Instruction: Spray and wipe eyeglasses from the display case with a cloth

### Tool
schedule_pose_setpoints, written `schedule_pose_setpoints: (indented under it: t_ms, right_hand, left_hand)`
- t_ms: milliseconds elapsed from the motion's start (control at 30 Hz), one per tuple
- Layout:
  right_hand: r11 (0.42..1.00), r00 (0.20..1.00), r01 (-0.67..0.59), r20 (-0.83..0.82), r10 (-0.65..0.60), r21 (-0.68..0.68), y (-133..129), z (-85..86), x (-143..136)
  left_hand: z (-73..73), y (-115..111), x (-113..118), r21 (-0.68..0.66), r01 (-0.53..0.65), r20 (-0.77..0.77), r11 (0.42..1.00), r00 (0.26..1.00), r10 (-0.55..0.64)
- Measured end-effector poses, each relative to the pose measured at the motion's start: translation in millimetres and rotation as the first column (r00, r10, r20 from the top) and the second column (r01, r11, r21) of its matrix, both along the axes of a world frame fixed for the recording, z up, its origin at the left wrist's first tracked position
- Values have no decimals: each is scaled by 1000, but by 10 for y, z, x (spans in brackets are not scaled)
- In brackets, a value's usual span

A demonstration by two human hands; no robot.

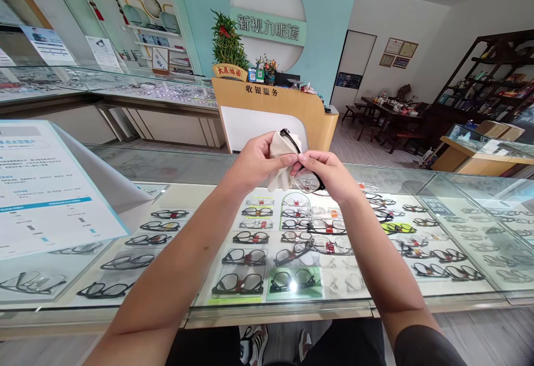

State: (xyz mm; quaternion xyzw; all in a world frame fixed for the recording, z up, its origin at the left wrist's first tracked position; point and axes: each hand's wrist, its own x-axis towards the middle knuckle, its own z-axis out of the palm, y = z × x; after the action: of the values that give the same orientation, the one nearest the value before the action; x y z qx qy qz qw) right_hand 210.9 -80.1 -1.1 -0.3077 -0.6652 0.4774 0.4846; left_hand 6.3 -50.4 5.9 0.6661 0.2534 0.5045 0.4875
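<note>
Above the glass display case, my left hand (263,161) is closed on a cream cloth (280,181), which wraps one side of a pair of dark-framed glasses (308,181). My right hand (324,170) pinches the frame near its middle, its fingertips close to those of my left hand. One clear round lens hangs uncovered below my right fingers. A dark part of the frame sticks out at the top of the cloth. The other lens is hidden by the cloth and my left fingers.
Rows of glasses lie inside the glass display case (225,311) under my arms. A large printed card (54,188) stands on its left side. Beyond are a wooden counter (321,124) with a plant (227,46), more glass cases, and a dark shelf (479,79) at right.
</note>
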Motion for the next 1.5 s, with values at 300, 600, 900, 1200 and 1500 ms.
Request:
schedule_pose_setpoints:
  t_ms: [300,600,900,1200,1500]
  right_hand:
    - [989,993,-112,-57,107,-100,36,-67,-15]
    - [983,989,-81,-134,59,-164,34,-26,16]
    - [1000,999,25,29,-26,4,60,-74,-58]
    - [979,971,200,137,-194,-37,-12,-37,-76]
    - [969,952,242,181,-246,41,-114,29,-112]
  left_hand:
    - [-32,-69,137,8,-118,97,993,988,117]
    - [-1,105,-167,-8,83,-119,997,989,-83]
    - [-96,86,73,20,19,1,1000,1000,-19]
    - [-58,-112,123,196,-92,-176,976,976,127]
    - [-16,-185,118,234,-134,-287,963,937,200]
